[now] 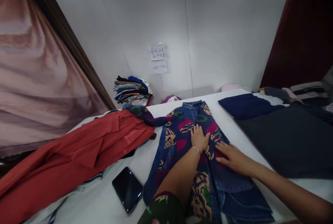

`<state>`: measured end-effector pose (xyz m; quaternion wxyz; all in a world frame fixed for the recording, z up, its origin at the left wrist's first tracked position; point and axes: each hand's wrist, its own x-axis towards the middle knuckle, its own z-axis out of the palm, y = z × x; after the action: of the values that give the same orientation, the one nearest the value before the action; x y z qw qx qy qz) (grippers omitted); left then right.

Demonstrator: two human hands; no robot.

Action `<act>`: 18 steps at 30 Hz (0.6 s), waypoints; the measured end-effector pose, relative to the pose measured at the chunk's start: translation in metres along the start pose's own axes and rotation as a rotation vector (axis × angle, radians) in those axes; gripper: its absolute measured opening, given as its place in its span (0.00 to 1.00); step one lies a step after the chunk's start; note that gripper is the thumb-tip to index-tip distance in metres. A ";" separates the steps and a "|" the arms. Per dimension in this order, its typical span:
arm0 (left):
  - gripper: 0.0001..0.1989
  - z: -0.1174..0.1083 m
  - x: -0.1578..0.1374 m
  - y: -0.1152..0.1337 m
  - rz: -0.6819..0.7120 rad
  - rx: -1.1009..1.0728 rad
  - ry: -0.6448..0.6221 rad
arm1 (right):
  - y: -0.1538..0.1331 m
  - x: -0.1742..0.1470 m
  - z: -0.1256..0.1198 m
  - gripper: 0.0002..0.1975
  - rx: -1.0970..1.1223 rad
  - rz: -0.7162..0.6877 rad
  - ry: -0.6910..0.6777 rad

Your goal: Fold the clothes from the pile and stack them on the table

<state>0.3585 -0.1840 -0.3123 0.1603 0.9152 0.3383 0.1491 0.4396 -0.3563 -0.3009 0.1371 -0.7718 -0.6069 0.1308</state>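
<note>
A dark blue denim jacket (pixel 179 144) with red, green and tan patches lies spread on the white table, its collar at the far end. One sleeve (pixel 145 114) stretches left, its end resting by a red garment. My left hand (pixel 199 139), with a bracelet at the wrist, rests on the middle of the jacket front, fingers spread. To its right, my right hand (pixel 231 158) lies flat against the jacket's right side, fingers extended. Neither hand grips anything that I can see. My left forearm covers part of the lower jacket.
A black phone (pixel 127 189) lies left of the jacket. Beyond it is a red garment (pixel 96 140) over other clothes. Dark folded clothes (pixel 288 137) cover the right side. A clothes stack (pixel 132 90) stands by the wall, under handwritten paper notes (pixel 159 52). A pinkish curtain (pixel 39 68) hangs left.
</note>
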 end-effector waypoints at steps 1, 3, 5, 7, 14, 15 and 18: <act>0.33 0.001 0.000 0.000 0.004 0.002 0.005 | 0.006 0.013 -0.008 0.33 0.000 -0.010 0.057; 0.33 0.002 0.001 0.000 0.005 0.002 0.010 | 0.019 0.050 -0.025 0.32 -0.016 -0.013 0.192; 0.33 0.001 0.001 0.001 -0.004 0.002 0.001 | 0.030 0.095 -0.039 0.31 -0.055 0.028 0.269; 0.33 -0.001 0.000 0.001 -0.014 -0.003 -0.013 | 0.039 0.141 -0.047 0.31 -0.121 0.121 0.273; 0.34 -0.002 -0.001 0.000 -0.032 -0.024 -0.040 | 0.054 0.257 -0.040 0.33 -0.181 0.268 0.224; 0.34 -0.001 -0.001 0.000 -0.028 -0.024 -0.040 | 0.055 0.267 -0.035 0.34 -0.180 0.261 0.201; 0.34 0.001 0.000 -0.002 -0.015 -0.023 -0.038 | 0.056 0.284 -0.020 0.35 -0.177 0.203 0.134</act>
<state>0.3576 -0.1829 -0.3141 0.1782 0.9134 0.3404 0.1343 0.5626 -0.0935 -0.3136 0.0948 -0.8453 -0.5244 0.0384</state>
